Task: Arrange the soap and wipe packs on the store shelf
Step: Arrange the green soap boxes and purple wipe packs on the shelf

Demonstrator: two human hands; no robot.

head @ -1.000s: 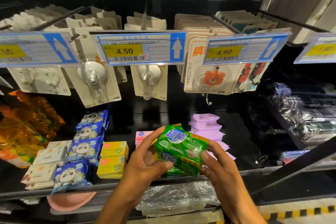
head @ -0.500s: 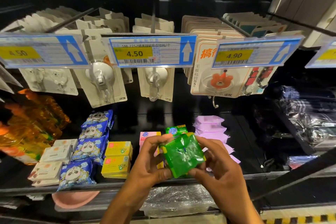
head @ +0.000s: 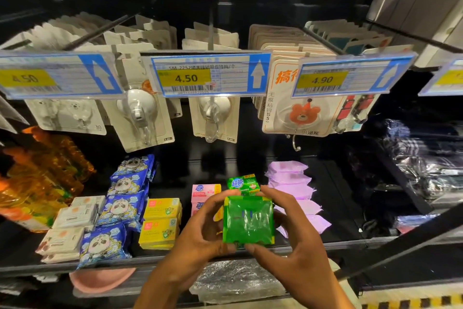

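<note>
We are holding the green soap pack [head: 246,223] in the air just above the shelf's [head: 75,266] front edge, plain glossy side towards us. Our left hand [head: 200,236] is gripping its left edge and our right hand [head: 295,246] its right edge, fingers curling over the top. Another green soap [head: 243,184] is lying just behind it, between the pink soap [head: 204,193] and the purple wipe packs [head: 295,196]. The gap is looking narrow, so we are probably risking a slip on the slick wrap or our knuckles pushing those neighbours askew.
</note>
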